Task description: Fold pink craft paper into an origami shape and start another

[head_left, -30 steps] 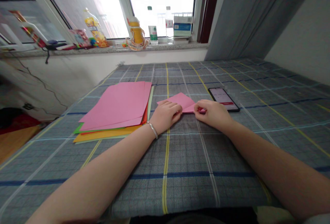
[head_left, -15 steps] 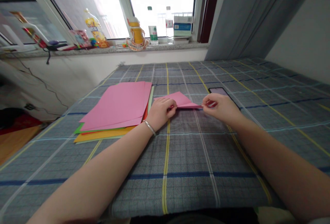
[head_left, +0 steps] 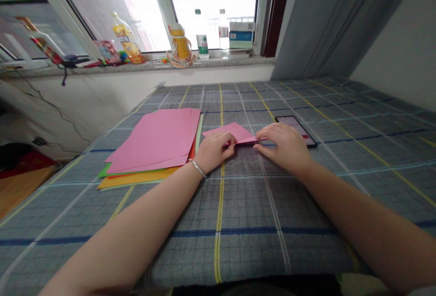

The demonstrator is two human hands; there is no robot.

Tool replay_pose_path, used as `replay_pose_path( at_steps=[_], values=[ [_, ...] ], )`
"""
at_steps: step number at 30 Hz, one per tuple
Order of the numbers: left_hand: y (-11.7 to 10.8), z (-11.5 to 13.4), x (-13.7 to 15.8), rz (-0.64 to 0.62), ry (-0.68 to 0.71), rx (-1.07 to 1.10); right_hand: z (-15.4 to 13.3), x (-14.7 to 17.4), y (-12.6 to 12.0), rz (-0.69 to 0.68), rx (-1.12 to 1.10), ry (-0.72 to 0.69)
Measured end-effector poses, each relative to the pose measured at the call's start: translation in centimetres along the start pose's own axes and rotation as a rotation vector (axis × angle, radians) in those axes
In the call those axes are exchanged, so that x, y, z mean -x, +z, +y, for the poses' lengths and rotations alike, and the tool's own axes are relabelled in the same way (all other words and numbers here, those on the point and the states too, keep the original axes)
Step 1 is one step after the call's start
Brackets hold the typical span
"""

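A folded piece of pink paper lies low over the checked cloth, between my two hands. My left hand, with a silver bangle at the wrist, pinches its near left edge between thumb and curled fingers. At the paper's right corner is my right hand; its fingers rest along the top and the thumb sits just below, closing on that corner. The fingers cover part of both ends of the paper. Left of my left hand lies a stack of coloured paper, pink on top, with green, orange and red edges showing.
A phone lies just behind my right hand. The checked cloth covers the whole surface. On the windowsill stand a yellow cup, a juice bottle, clear bottles and boxes.
My right hand has moved left along the paper and turned, uncovering more of the phone. My left hand has hardly moved, and the paper's raised fold sits slightly lower.
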State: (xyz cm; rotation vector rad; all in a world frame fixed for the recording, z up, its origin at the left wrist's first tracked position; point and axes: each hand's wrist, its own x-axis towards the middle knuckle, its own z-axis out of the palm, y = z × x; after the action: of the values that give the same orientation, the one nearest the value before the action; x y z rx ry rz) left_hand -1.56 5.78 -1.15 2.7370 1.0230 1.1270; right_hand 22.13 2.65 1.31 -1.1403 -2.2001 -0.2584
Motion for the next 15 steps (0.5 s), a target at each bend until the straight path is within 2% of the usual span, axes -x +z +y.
replay_pose_path(
  at_steps=[3, 6, 9, 15],
  values=[
    [-0.1, 0.4, 0.0, -0.002, 0.094, -0.083, -0.6, 0.1, 0.9, -0.071, 0.041, 0.042],
    [-0.4, 0.7, -0.1, -0.027, 0.189, -0.184, -1.0, 0.1, 1.6, -0.084, 0.066, 0.037],
    [-0.4, 1.2, -0.3, -0.057, 0.254, -0.256, -1.7, 0.1, 1.8, -0.099, 0.073, -0.024],
    [-0.3, 1.6, -0.3, -0.111, 0.282, -0.285, -2.5, 0.0, 1.7, -0.14, 0.064, -0.153]
  ],
)
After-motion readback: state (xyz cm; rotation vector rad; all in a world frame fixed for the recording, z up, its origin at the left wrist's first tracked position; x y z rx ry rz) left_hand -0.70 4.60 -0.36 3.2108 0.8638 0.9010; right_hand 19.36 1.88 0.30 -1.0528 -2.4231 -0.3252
